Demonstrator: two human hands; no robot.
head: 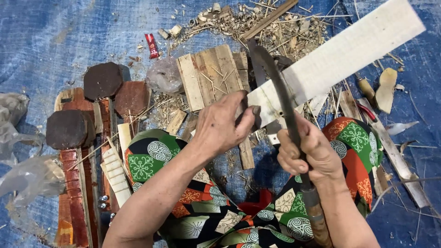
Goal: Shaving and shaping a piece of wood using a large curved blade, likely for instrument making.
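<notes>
Gripping a pale flat plank (340, 57), left hand (220, 126); right hand (310, 154) clamps a curved dark knife (275, 85).

Informal woodworking spot, floor-level, looking like a craft workshop set up on the ground. A blue tarp (55, 41) is serving as the work surface. Wood shavings and splinters (257, 23) are lying heaped at the far edge. Cut slats (209, 76) and dark octagonal wooden blocks (102, 80) are sitting about in stacks. The person is sitting cross-legged among offcuts (386, 89), with a curved blade (275, 87) in use on a pale plank (340, 55).
</notes>
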